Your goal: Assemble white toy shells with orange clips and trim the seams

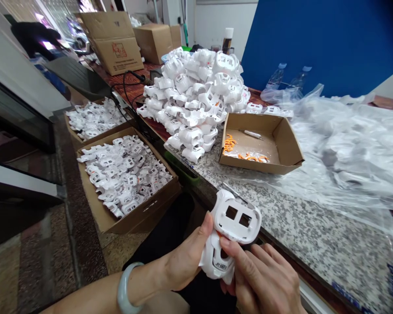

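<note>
A white plastic shell (237, 216) with two square holes and a lower part with black print is held up over my lap. My left hand (185, 261) is closed round its left side, thumb along the edge. From the right, my right hand (265, 274) grips the lower part, one fingertip pressing at the middle. Beside that fingertip a sliver of orange (219, 233) shows; the rest of it is hidden. Just behind the shell, a thin metal tool (237, 195) lies at the table edge.
A tall heap of white shells (196, 96) covers the back of the speckled table (314, 231). A shallow cardboard tray (281, 150) holds orange pieces (229, 143) and a white-handled tool (253, 134). Plastic-wrapped parts (347, 144) lie right. Boxes of shells (127, 174) stand on the left.
</note>
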{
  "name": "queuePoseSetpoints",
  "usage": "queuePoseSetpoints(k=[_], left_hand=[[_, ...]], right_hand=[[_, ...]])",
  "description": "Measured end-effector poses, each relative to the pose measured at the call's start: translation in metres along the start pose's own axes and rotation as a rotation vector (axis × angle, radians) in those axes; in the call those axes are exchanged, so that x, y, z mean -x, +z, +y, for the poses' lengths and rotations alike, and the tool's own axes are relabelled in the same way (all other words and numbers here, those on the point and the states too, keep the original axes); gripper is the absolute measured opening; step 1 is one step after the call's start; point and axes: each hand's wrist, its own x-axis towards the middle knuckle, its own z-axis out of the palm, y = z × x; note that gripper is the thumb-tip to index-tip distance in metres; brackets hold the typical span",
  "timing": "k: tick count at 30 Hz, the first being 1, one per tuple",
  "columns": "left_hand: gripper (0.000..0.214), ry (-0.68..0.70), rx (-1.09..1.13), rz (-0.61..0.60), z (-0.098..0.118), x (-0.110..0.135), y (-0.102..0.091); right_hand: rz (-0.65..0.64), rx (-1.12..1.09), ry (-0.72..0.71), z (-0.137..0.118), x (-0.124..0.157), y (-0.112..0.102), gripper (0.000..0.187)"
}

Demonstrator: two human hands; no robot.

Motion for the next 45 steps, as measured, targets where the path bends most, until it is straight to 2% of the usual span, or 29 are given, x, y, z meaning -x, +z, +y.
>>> queuePoseSetpoints(k=[5,10,13,16,20,23,28,33,36,38,40,43,45], left_hand=[[0.08,-0.019,0.011,-0.046,-0.003,-0.002,-0.005],[0.081,0.056,-0.002,-0.005,0.003,-0.012,-0.011],[0.087,0.055,-0.012,-0.026,0.008,-0.014,-0.013],[0.086,0.049,-0.013,-0.017,0.012,-0.013,-0.013],[0.085,0.045,-0.05,-0.019,0.01,-0.013,-0.013],[0.086,0.053,-0.099,-0.022,0.007,-0.014,-0.013],[0.083,0.054,-0.161,0.038,0.004,-0.01,-0.011],[0.086,0.02,-0.08,0.01,0.0,-0.01,-0.011],[0.086,0.06,-0.096,0.041,-0.001,-0.017,-0.018],[0.083,0.128,-0.134,0.082,-0.002,-0.022,-0.023],[0.081,0.194,-0.158,0.113,-0.003,-0.027,-0.027],[0.079,0.259,-0.174,0.129,-0.004,-0.03,-0.03],[0.078,0.262,-0.183,0.134,-0.005,-0.03,-0.03]], right_hand=[[0.019,-0.07,0.035,0.0,0.004,0.006,0.053],[-0.045,-0.188,0.145,0.003,0.003,0.013,0.048],[0.04,-0.312,0.183,0.006,0.005,0.011,0.053],[0.098,-0.287,0.22,0.008,0.011,0.006,0.056],[0.016,-0.236,0.205,0.007,0.013,0.005,0.053],[-0.01,-0.197,0.164,0.005,0.01,0.008,0.051],[0.026,-0.159,0.134,0.006,0.012,0.015,0.049],[0.05,-0.149,0.123,0.011,0.019,0.024,0.044],[0.007,-0.246,0.208,0.012,0.018,0.028,0.045],[0.029,-0.382,0.295,0.01,0.016,0.028,0.045],[0.141,-0.479,0.435,0.008,0.015,0.027,0.043],[0.323,-0.46,0.672,0.004,0.015,0.024,0.033],[0.348,-0.43,0.701,0.003,0.014,0.022,0.026]])
